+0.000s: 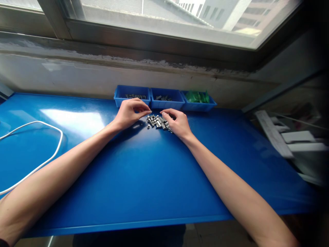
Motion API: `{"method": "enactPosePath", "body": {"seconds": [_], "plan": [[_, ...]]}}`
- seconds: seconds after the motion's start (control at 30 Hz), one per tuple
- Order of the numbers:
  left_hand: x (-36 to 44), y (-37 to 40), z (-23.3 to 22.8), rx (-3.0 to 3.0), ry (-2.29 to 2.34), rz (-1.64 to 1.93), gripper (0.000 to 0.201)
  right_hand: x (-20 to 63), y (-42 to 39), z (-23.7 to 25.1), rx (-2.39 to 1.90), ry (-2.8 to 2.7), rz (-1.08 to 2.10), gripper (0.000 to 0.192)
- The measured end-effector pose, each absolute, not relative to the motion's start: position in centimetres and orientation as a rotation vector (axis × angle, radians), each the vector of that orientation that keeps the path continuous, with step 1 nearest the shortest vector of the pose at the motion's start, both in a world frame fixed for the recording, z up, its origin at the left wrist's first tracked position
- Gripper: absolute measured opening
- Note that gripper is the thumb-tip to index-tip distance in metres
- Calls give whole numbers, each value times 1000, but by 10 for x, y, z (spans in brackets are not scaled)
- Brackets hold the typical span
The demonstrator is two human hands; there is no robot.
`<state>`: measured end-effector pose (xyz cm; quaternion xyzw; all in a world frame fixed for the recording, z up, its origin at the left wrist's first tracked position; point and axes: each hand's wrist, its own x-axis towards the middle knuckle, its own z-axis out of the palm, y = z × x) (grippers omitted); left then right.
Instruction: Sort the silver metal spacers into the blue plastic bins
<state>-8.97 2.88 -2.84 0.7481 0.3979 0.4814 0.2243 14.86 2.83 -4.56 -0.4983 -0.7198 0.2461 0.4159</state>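
Note:
A small pile of shiny metal parts (157,121) lies on the blue table, some nut-like and others short and bar-shaped. My left hand (131,111) is over the pile's left side, thumb and forefinger brought together in a pinch. Whatever may be between those fingertips is too small to make out. On the other side, my right hand (177,120) covers part of the pile, its thumb and forefinger also closed together. I cannot make out anything in that pinch. The two sets of fingertips are close but apart.
Behind the hands stand a left blue bin (132,95) and a middle blue bin (167,98), both with small metal parts. A right blue bin (199,104) contains green items. A white cable (61,137) curves across the blue table (133,185) at left.

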Motion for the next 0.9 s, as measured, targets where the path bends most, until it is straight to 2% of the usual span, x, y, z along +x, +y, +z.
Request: {"method": "enactPosePath", "body": {"seconds": [0.13,0.3,0.4,0.5,0.73,0.9], "plan": [[-91,36,-27,1746,1281,1573,36,149,28,-47,-1259,-1811,618,24],[-97,45,-28,1484,1399,1714,43,149,29,-48,-1237,-1815,617,24],[-97,46,-32,1506,1348,1733,46,150,30,-48,-1217,-1766,662,24],[-93,43,-36,1686,1259,1765,38,154,33,-48,-1233,-1705,710,26],[-86,32,-44,2331,1012,1343,31,176,36,-40,-1331,-1790,692,27],[-87,30,-46,2458,1000,1181,33,189,37,-35,-1380,-1895,583,22]]}}
